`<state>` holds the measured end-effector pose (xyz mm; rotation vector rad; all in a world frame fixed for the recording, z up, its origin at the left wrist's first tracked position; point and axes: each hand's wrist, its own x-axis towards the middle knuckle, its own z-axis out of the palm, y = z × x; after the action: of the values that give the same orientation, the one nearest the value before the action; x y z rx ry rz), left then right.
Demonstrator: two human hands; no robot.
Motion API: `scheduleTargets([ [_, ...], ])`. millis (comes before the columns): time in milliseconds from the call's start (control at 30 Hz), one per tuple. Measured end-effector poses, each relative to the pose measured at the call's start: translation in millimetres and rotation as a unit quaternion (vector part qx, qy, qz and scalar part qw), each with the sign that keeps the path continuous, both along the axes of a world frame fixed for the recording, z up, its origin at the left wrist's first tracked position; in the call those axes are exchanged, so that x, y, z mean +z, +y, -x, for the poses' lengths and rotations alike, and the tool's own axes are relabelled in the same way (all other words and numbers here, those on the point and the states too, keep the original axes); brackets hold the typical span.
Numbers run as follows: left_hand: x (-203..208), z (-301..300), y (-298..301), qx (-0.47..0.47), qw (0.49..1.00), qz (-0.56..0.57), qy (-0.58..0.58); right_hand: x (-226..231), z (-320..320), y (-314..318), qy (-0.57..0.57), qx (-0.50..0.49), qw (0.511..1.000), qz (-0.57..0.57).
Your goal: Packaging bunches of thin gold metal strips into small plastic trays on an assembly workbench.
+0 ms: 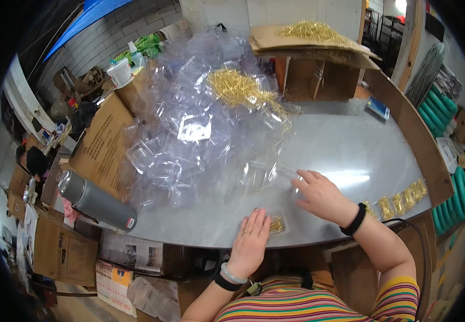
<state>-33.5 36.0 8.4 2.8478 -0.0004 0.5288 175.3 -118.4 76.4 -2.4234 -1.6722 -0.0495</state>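
Observation:
My left hand (251,239) lies flat near the table's front edge, fingers straight and side by side. Its fingertips rest against a small clear plastic box (277,224) with gold, pin-like pieces inside; part of the box is hidden. My right hand (322,197) reaches forward over the table with its fingers spread. Those fingertips meet the right edge of a clear plastic box half (283,176), and I see no firm grip on it. Another clear box half (254,174) lies just left of that one.
A heap of clear plastic boxes (168,161) covers the table's left side, with a gold pile (238,86) on it. Filled boxes (399,203) line the right front. A grey flask (95,201) lies at left. More gold pieces (313,31) top cardboard at the back.

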Motion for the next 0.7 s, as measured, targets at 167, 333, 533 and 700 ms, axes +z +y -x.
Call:
scheduleTargets([
  [167,0,11,21,0.071,0.997,-0.003,-0.010,-31,-24,23,-0.013,0.030,0.999,-0.004],
  [333,-6,20,35,0.104,0.992,0.061,-0.027,-11,-5,35,0.029,0.083,0.996,-0.003],
  [533,-6,18,33,0.115,0.989,0.080,-0.044,3,-25,29,0.004,0.051,0.998,-0.037],
  [700,-7,17,33,0.151,0.983,0.086,-0.059,-1,-25,36,-0.012,0.063,0.998,0.009],
])
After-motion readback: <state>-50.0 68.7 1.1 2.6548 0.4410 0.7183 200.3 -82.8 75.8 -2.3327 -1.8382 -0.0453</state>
